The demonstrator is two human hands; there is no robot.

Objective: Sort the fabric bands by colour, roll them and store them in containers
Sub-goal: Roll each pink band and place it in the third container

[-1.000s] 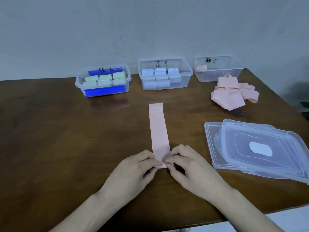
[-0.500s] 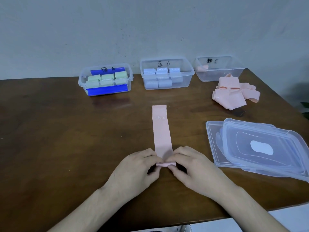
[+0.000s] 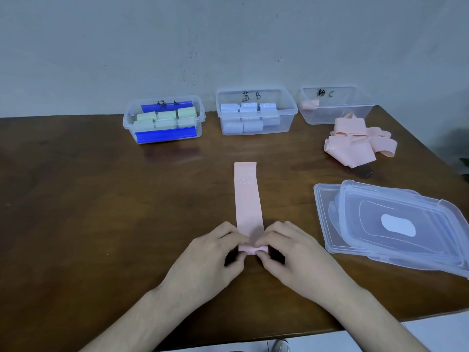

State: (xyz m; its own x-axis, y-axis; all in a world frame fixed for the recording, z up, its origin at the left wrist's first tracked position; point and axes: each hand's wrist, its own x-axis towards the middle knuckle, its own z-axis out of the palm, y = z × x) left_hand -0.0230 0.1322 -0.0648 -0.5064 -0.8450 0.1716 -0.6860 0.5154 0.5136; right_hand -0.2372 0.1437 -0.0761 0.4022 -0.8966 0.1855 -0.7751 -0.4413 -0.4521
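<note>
A pink fabric band (image 3: 247, 199) lies flat on the brown table (image 3: 88, 212), stretching away from me. Its near end is curled into a small roll. My left hand (image 3: 213, 260) and my right hand (image 3: 291, 257) pinch that roll from either side with thumbs and fingertips. A loose heap of pink bands (image 3: 355, 143) lies at the back right. Behind it stands clear container C (image 3: 337, 115) with one pink roll (image 3: 309, 104) inside. Container B (image 3: 256, 111) holds several pale blue rolls. The left container (image 3: 162, 120) holds several pale green rolls.
Stacked clear plastic lids (image 3: 396, 224) lie on the table to the right of my hands. A small dark object (image 3: 365, 172) sits just in front of the pink heap. A grey wall runs behind the containers. The table's near edge is below my wrists.
The near end of the pink band has been curled into a thicker roll between my fingers. Both hands have stayed at the same spot.
</note>
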